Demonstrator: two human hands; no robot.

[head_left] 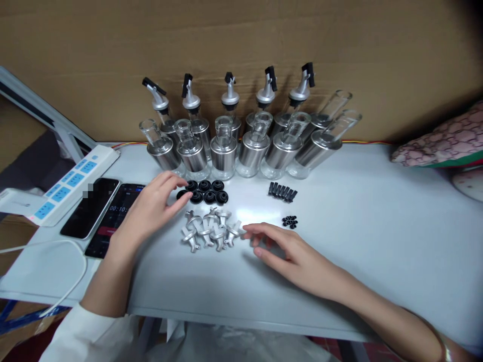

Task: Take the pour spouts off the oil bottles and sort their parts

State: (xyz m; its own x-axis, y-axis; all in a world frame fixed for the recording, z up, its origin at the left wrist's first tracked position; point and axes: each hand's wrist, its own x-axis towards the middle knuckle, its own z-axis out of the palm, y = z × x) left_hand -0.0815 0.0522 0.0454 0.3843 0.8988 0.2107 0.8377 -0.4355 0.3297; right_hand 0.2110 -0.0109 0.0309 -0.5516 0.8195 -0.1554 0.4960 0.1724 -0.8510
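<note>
My left hand (156, 203) is at the left edge of a cluster of black rubber stoppers (210, 197), fingers apart; its fingertips partly cover the leftmost ones. My right hand (277, 249) hovers with spread fingers just right of a heap of silver pourer spouts (206, 234). I see nothing held in either hand. To the right lie a row of black flip levers (282, 191) and a small group of black caps (290, 221). Behind them stand open-necked glass bottles with metal sleeves (224, 151). Several bottles in the back row carry fitted silver pourers with black levers (230, 93).
On the left are a white power strip (71, 183) and two phones, one dark (90, 208) and one showing a timer (115, 216). A white cable (81, 256) curls over the table's left side. A cardboard wall (211, 40) rises behind; a patterned cushion (441, 136) sits at right.
</note>
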